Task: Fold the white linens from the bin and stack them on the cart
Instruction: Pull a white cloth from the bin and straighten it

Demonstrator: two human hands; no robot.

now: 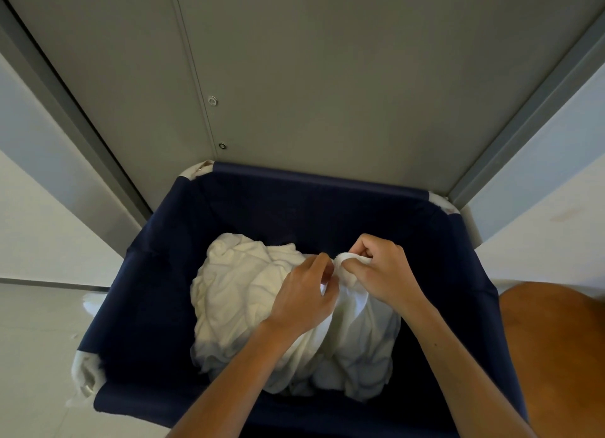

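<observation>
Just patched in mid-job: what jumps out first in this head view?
Two bare hands meet mid-frame: the left hand and right hand both pinch one edge of the crumpled white linens. The pile lies in the navy bin, which stands in front of a grey panel.

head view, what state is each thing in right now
bin, open at the top, holding the linens
linens, crumpled and unfolded, heaped inside the bin
left hand, pinching an edge of the linens
right hand, fingers curled round the same bunched edge
</observation>
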